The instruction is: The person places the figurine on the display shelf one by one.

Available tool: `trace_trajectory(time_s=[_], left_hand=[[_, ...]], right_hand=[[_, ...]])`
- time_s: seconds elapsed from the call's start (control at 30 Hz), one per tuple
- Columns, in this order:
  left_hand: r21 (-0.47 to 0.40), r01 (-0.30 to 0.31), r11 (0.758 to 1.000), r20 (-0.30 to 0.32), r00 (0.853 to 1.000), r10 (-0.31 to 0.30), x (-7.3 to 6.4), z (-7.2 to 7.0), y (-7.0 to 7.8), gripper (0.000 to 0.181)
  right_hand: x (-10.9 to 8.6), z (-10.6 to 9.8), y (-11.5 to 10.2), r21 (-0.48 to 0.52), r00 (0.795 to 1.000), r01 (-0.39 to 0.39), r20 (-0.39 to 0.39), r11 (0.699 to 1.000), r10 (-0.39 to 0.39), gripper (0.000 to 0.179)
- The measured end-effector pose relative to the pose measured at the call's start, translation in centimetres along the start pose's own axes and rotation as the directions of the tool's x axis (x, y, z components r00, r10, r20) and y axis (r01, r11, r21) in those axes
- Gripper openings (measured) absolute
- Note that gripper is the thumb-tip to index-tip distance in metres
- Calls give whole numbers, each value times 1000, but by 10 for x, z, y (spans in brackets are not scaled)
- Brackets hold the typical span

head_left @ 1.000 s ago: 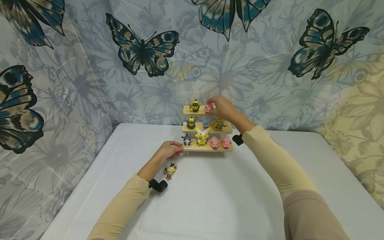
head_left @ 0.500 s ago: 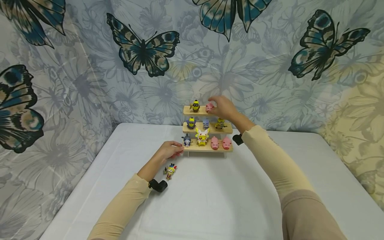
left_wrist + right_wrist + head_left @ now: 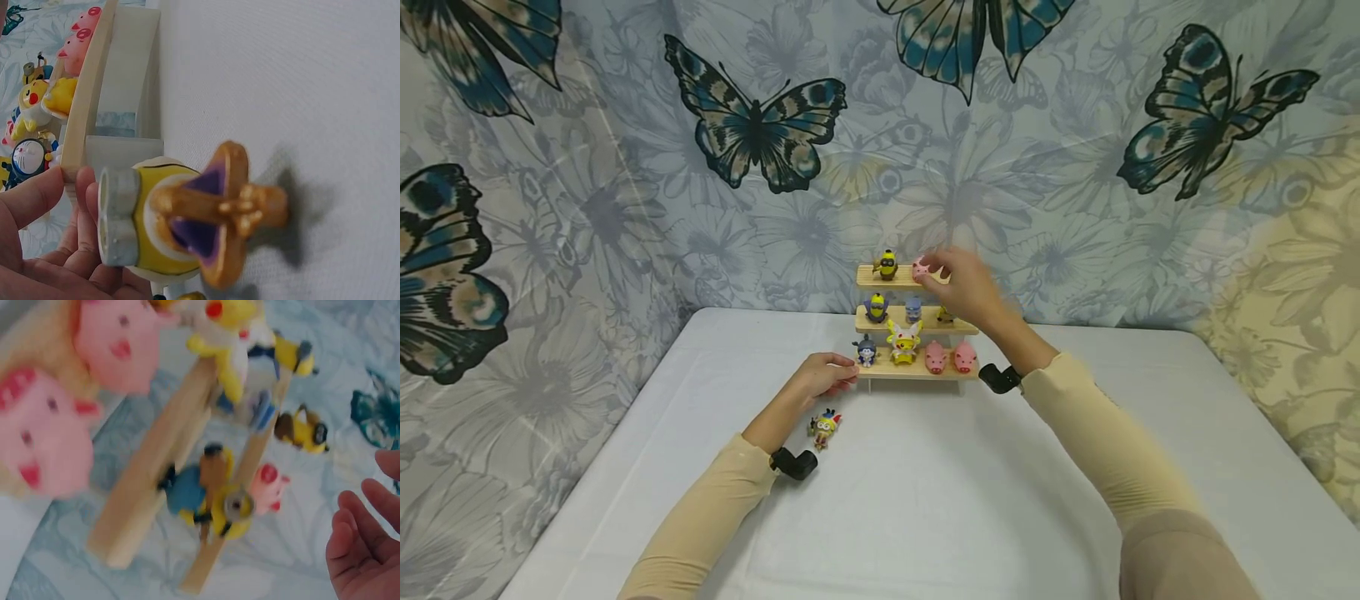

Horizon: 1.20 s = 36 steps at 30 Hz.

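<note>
A three-tier wooden display stand (image 3: 917,374) holds small toy figures. My left hand (image 3: 829,375) pinches the left end of its lowest shelf, thumb above and fingers below, as the left wrist view shows. My right hand (image 3: 964,283) is near the top shelf, its fingers loosely bent with nothing between them. A pink pig figure (image 3: 267,489) stands on that shelf, apart from the fingers in the right wrist view. Left of it is a yellow minion figure (image 3: 887,265). Another minion figure (image 3: 824,428) lies on the white tabletop below my left hand.
On the middle shelf are a purple-and-yellow figure (image 3: 876,307), a small blue-grey figure (image 3: 913,309) and a minion with blue overalls (image 3: 215,494). The bottom shelf bears a dark blue figure (image 3: 866,351), a yellow-and-white figure (image 3: 904,342) and two pink pigs (image 3: 936,357). A butterfly-print cloth (image 3: 985,167) hangs behind.
My right hand has let go of the pink pig on the top shelf and drawn back slightly toward me, fingers spreading. The left hand keeps its hold on the stand.
</note>
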<state>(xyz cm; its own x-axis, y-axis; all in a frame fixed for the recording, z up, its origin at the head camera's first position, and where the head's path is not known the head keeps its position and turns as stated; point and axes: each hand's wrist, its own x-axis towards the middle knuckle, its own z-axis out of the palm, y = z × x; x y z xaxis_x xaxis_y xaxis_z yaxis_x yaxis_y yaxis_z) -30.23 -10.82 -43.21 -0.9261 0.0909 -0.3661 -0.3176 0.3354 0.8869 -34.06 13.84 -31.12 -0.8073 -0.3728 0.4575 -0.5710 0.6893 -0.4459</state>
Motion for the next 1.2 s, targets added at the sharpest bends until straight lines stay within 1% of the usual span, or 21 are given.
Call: trace_trajectory(time_s=[0.1,0.3,0.4,0.5,0.63,0.73,0.8,0.87,0.97,1.03,1.13,1.2], left_hand=[[2,-6,1000,4,1000,6,0,-1,-1,31],[-8,8,1000,1,1000,-8,3,0,-3,32],[-22,11,1000,4,1000,-11,4,1,-3,31],[-30,10,1000,6,1000,-9,3,0,-2,32],[-36,14,999,8,1000,-14,2,-1,-1,32],[-35,9,999,12,1000,-9,1,-1,-1,32],[-33,7,999,14,1000,-6,2,-2,-2,32],[-29,6,1000,11,1000,-6,2,-2,-2,33],[-27,6,1000,5,1000,-6,2,-2,-3,34],[-32,2,999,7,1000,-2,3,-2,-3,35],[-55,-11,998,19,1000,12,3,-3,-3,36],[-69,-14,998,28,999,16,4,-3,-4,37]], right_hand=[[-12,9,-5,-6,999,48,-2,999,-48,21],[-32,29,-16,26,992,103,66,994,-104,18],[-39,37,-23,32,983,155,93,987,-158,18],[-45,44,-30,29,964,231,129,973,-233,17],[-53,54,-39,19,928,307,215,951,-304,18],[-59,62,-45,19,901,333,289,943,-324,20],[-63,68,-47,21,878,361,328,932,-348,22],[-67,74,-48,23,853,395,362,919,-375,24],[-72,84,-49,27,808,456,406,890,-426,27],[-75,91,-50,41,781,484,430,874,-452,26],[-77,101,-50,64,748,510,459,858,-480,26],[-79,106,-50,73,725,538,469,840,-505,26]])
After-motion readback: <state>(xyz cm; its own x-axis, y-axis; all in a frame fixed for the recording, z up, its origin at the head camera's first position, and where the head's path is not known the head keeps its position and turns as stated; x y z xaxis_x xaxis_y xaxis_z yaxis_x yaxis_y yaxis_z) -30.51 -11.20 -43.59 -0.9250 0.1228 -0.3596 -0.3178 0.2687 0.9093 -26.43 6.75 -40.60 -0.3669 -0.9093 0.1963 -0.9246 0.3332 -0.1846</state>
